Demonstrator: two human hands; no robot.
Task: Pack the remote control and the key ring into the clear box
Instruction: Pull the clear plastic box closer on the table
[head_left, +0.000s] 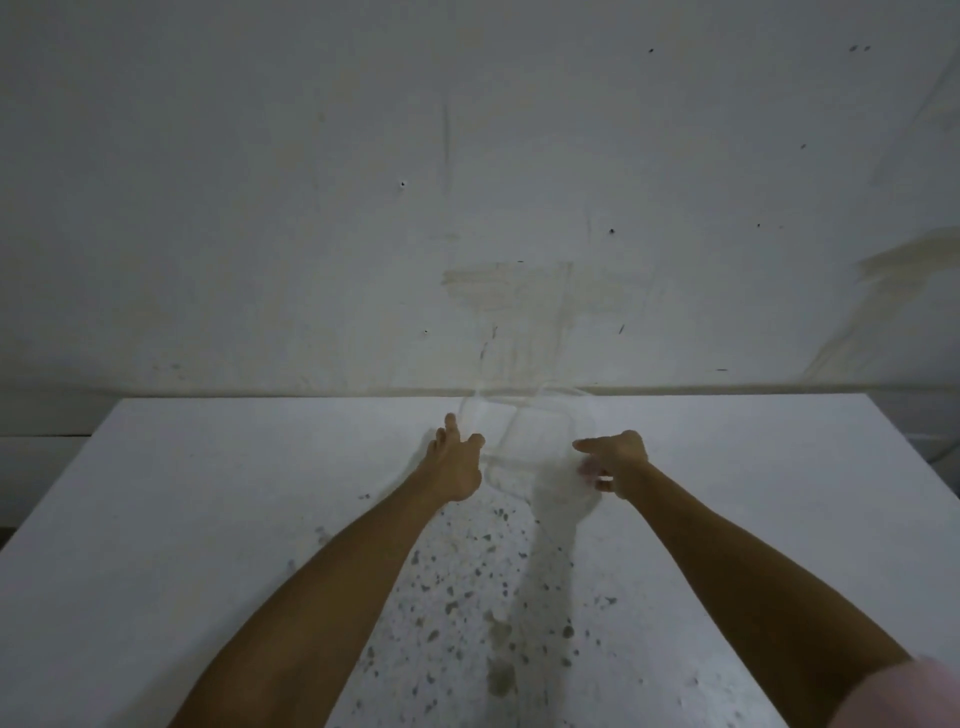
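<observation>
The clear box (527, 439) is a faint, blurred see-through shape on the white table (208, 519), close to its far edge. My left hand (457, 460) is at the box's left side with fingers spread against its corner. My right hand (615, 460) is at the box's right side. Its thumb points left over the rim, and its curled fingers show pinkish through the plastic. I cannot see the remote control or the key ring anywhere.
The table's top is white, with dark speckled stains (483, 597) between my forearms. A stained grey wall (467, 208) rises right behind the table's far edge. The table's left and right edges slope away at both sides.
</observation>
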